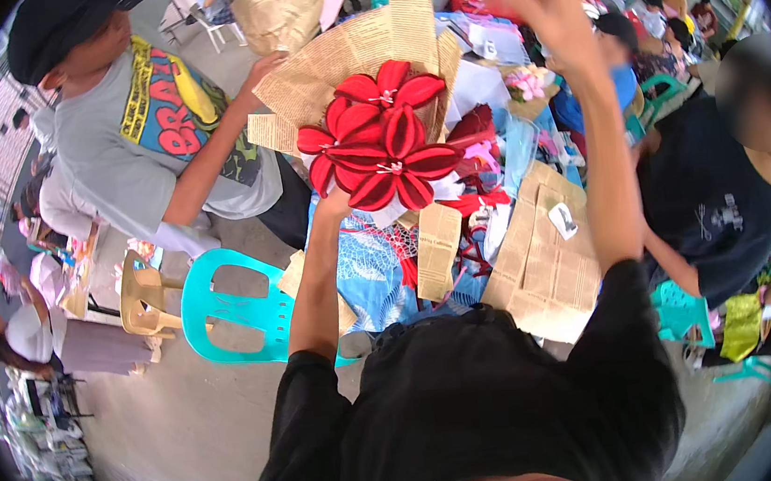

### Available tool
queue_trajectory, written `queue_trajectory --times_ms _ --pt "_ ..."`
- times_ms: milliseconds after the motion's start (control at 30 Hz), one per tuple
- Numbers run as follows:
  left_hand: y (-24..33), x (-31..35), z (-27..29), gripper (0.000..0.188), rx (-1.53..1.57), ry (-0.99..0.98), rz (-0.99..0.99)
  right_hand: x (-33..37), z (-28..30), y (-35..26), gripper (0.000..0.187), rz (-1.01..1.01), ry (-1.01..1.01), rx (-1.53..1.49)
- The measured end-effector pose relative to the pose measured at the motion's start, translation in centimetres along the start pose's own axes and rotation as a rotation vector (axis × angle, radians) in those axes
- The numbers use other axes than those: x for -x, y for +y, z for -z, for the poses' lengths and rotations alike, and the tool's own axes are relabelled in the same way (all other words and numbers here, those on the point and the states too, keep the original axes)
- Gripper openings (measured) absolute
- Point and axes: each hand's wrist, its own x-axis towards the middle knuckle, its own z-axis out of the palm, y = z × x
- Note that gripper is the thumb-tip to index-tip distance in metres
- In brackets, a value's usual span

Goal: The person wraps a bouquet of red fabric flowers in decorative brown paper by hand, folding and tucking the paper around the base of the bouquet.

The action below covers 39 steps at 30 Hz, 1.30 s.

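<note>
My left hand (337,204) is closed around the lower part of a bouquet of red fabric flowers (384,137), its fingers mostly hidden under the petals. Newsprint-patterned wrapping paper (365,41) fans out behind the blooms. To the left, a person in a grey shirt reaches a hand (266,71) to the paper's edge. Raised high over the table's right side, my right hand (535,9) is smeared by motion, so its fingers cannot be read. Beneath the bouquet, a strip of the same printed paper (438,252) lies on the blue-covered table (366,275).
Folded brown printed paper (547,256) lies at the table's near right. A turquoise plastic chair (238,308) stands on the left, with a tan chair (147,298) beyond it. A person in a dark shirt (719,196) is close on the right. More people work farther back.
</note>
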Motion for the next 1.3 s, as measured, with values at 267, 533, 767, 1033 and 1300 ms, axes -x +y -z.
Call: queue_trajectory --times_ms 267,533,767,1033,1300 --pt "-3.3 -3.0 -1.1 0.035 0.054 0.165 0.018 14.4 -12.6 5.3 0.053 -0.393 -0.283 -0.834" --pt "-2.9 0.0 -3.8 0.040 -0.181 0.225 0.283 20.4 -19.0 6.2 0.052 -0.435 0.099 -0.746" --pt "0.5 2.3 -5.9 0.047 -0.318 0.087 0.419 23.3 -20.1 5.8 0.050 -0.479 0.097 -0.753" --pt "4.3 4.0 -5.4 0.050 -0.278 0.084 0.518 26.3 -21.6 8.7 0.048 -0.609 0.085 -0.981" --pt "2.3 6.7 -3.7 0.046 0.222 0.318 0.237 27.3 -23.2 10.6 0.047 -0.569 0.063 -0.848"
